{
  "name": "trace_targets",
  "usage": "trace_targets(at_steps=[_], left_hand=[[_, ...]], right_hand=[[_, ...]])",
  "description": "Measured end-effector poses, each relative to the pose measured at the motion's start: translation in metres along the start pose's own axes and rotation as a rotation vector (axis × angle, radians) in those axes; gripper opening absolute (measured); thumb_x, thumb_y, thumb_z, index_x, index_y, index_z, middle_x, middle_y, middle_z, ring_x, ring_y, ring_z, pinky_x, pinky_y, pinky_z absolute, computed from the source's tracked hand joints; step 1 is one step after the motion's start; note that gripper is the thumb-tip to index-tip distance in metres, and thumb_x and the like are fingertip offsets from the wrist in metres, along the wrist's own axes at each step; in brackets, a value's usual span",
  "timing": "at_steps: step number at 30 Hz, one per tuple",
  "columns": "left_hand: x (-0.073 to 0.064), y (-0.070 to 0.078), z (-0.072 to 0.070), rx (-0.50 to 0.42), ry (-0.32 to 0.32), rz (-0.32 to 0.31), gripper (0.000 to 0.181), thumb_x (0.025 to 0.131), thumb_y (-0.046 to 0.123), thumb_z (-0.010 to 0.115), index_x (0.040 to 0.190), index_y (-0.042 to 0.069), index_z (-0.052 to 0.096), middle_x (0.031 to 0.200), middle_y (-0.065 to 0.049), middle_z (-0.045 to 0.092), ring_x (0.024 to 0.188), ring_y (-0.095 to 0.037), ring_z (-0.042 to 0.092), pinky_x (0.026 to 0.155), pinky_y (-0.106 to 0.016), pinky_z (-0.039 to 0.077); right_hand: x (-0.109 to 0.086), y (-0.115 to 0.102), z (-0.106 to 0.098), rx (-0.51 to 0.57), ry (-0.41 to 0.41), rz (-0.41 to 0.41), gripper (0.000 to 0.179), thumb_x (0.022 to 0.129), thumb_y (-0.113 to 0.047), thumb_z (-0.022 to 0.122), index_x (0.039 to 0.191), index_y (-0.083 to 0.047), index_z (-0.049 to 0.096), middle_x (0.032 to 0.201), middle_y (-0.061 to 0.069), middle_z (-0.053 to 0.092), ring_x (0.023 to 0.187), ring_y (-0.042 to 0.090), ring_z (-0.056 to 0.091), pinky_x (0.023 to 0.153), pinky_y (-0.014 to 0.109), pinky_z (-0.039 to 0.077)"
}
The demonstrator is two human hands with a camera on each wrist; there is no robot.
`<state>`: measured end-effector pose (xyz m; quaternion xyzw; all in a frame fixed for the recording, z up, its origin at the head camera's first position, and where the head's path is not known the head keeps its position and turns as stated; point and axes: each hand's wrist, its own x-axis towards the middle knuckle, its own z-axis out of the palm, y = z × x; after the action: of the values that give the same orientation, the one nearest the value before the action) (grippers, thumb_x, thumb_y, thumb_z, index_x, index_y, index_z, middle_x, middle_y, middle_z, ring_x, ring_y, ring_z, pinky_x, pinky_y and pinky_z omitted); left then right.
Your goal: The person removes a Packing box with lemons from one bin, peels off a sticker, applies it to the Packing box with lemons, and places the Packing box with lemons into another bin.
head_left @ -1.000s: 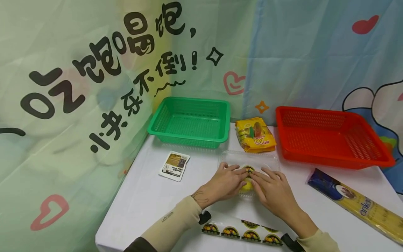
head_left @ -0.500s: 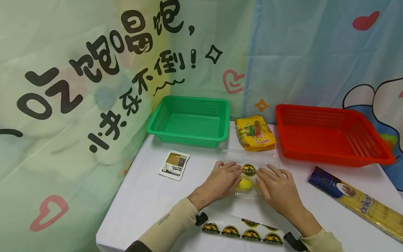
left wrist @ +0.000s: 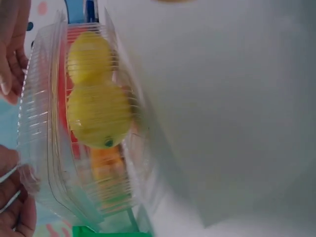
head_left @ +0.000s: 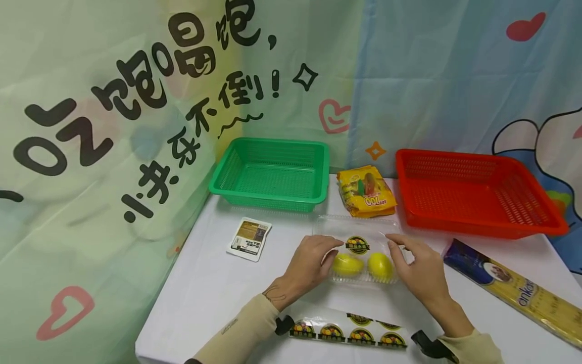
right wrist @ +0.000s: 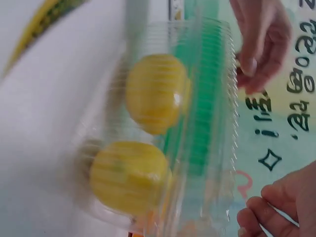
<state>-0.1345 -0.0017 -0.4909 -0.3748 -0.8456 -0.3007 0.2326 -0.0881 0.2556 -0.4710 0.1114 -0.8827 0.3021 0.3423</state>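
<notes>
A clear plastic clamshell box (head_left: 354, 227) stands closed on the table with two lemons (head_left: 347, 264) inside. On its lid is a round black-and-yellow fruit sticker (head_left: 357, 245). My left hand (head_left: 311, 260) is at the box's left side, its fingers loosely bent and the fingertips right at the lid's edge. My right hand (head_left: 423, 268) hovers by the right side with fingers relaxed, holding nothing. In the left wrist view the left fingers (left wrist: 15, 197) overlap the lid's corner. Between box and body lies a sheet of matching stickers (head_left: 347, 333).
Behind the box are a green basket (head_left: 270, 194), a yellow snack packet (head_left: 366, 192) and a red basket (head_left: 482, 230). A small white pouch with a brown label (head_left: 249, 238) lies left. A long spaghetti pack (head_left: 518, 293) lies right. A printed curtain (head_left: 291, 30) hangs behind.
Both hands have drawn apart from over the sticker to the box's sides, uncovering the sticker and both lemons. The box has stayed in place.
</notes>
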Motion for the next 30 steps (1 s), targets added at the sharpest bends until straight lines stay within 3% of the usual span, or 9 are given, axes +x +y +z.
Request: trace_targets(at_steps=[2,4,7,12,19,21,24,27,30], left_hand=[[-0.003,-0.002,-0.001,-0.007,0.04,-0.043,0.02,0.092,0.007,0.071,0.112,0.013,0.074,0.108,0.001,0.075,0.102,-0.016,0.07,0.084,-0.031,0.056],[-0.007,-0.004,-0.002,-0.001,0.081,-0.09,0.021,0.092,0.008,0.072,0.112,0.013,0.073,0.109,0.0,0.074,0.103,-0.017,0.069,0.082,-0.032,0.055],[-0.011,-0.007,-0.004,-0.008,0.118,-0.165,0.025,0.09,0.009,0.073,0.115,0.011,0.072,0.112,-0.002,0.071,0.107,-0.02,0.066,0.084,-0.035,0.055],[-0.015,-0.008,-0.006,-0.06,0.103,-0.278,0.04,0.089,0.014,0.076,0.127,0.006,0.065,0.121,-0.009,0.065,0.113,-0.025,0.064,0.093,-0.042,0.056],[-0.017,-0.004,-0.009,-0.257,-0.029,-0.523,0.061,0.094,0.023,0.07,0.145,0.001,0.047,0.137,-0.019,0.055,0.112,-0.03,0.062,0.091,-0.042,0.056],[-0.018,-0.004,-0.011,-0.313,-0.074,-0.608,0.065,0.095,0.027,0.069,0.148,0.002,0.043,0.139,-0.019,0.053,0.113,-0.03,0.061,0.09,-0.042,0.056],[-0.02,-0.005,-0.012,-0.382,-0.129,-0.705,0.069,0.095,0.033,0.068,0.15,0.002,0.041,0.137,-0.019,0.054,0.111,-0.028,0.061,0.084,-0.04,0.056],[-0.02,-0.005,-0.013,-0.425,-0.167,-0.756,0.072,0.094,0.037,0.067,0.15,0.001,0.041,0.133,-0.019,0.056,0.106,-0.025,0.06,0.077,-0.035,0.054],[-0.019,-0.005,-0.014,-0.458,-0.191,-0.782,0.073,0.093,0.038,0.068,0.149,-0.001,0.042,0.128,-0.019,0.059,0.099,-0.023,0.06,0.072,-0.031,0.051]], right_hand=[[0.001,0.005,-0.004,0.012,0.023,0.075,0.019,0.085,-0.004,0.075,0.104,-0.007,0.079,0.094,0.01,0.078,0.078,0.009,0.067,0.075,-0.002,0.042],[0.003,0.011,-0.008,0.022,0.036,0.167,0.016,0.088,-0.007,0.074,0.104,-0.007,0.079,0.093,0.01,0.078,0.076,-0.005,0.06,0.068,0.0,0.042],[0.005,0.019,-0.015,0.042,0.034,0.317,0.016,0.093,-0.013,0.072,0.107,-0.008,0.078,0.096,0.011,0.078,0.078,-0.018,0.052,0.069,0.0,0.042],[0.007,0.03,-0.028,0.08,-0.017,0.519,0.023,0.098,-0.024,0.067,0.114,-0.01,0.076,0.099,0.009,0.076,0.077,-0.011,0.059,0.068,0.002,0.047],[0.013,0.055,-0.043,0.153,-0.057,0.672,0.033,0.101,-0.03,0.063,0.122,-0.005,0.071,0.086,-0.022,0.067,0.074,-0.005,0.064,0.061,0.009,0.053],[0.015,0.065,-0.048,0.223,-0.071,0.743,0.037,0.101,-0.032,0.062,0.125,-0.004,0.068,0.085,-0.027,0.067,0.074,-0.006,0.065,0.062,0.009,0.055],[0.018,0.078,-0.054,0.42,-0.06,0.888,0.035,0.1,-0.031,0.064,0.124,-0.006,0.066,0.084,-0.025,0.071,0.074,-0.004,0.069,0.066,0.01,0.057],[0.019,0.089,-0.061,0.632,-0.017,1.03,0.028,0.096,-0.031,0.069,0.116,-0.012,0.068,0.083,-0.017,0.075,0.073,0.0,0.071,0.065,0.014,0.059],[0.021,0.097,-0.067,0.798,0.031,1.116,0.02,0.093,-0.031,0.073,0.106,-0.016,0.071,0.084,-0.01,0.077,0.073,0.005,0.073,0.068,0.019,0.061]])
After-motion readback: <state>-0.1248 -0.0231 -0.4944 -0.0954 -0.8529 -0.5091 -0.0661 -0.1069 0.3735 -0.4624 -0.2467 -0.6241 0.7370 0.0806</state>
